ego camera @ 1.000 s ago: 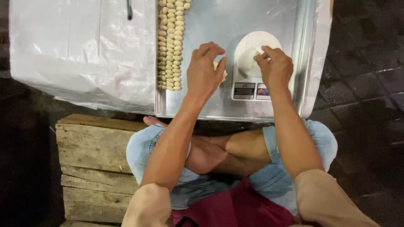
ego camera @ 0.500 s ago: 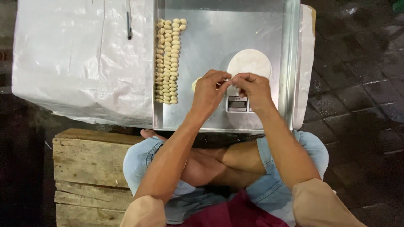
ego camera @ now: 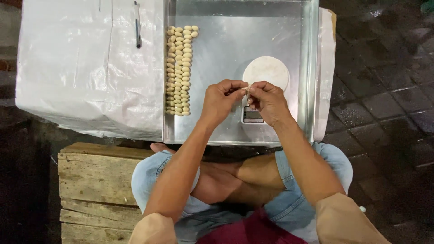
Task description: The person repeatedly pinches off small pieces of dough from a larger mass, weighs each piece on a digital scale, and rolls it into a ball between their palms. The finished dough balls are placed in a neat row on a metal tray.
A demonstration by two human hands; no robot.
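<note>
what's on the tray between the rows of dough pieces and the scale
Only bare metal: in the head view, the tray floor is empty between the rows of dough pieces and the scale. Lower down, the left hand hangs over that stretch.

Shallow metal tray, rows of small dough pieces, kitchen scale, white plastic sheet alongside

One screen shows: the small rectangular grey display on the front of the white kitchen scale with a round platform, which stands in the shiny rectangular metal tray. The display lies just below the platform, beside the right hand (what it shows is too small to tell). No packages, labels or signs appear.
</note>
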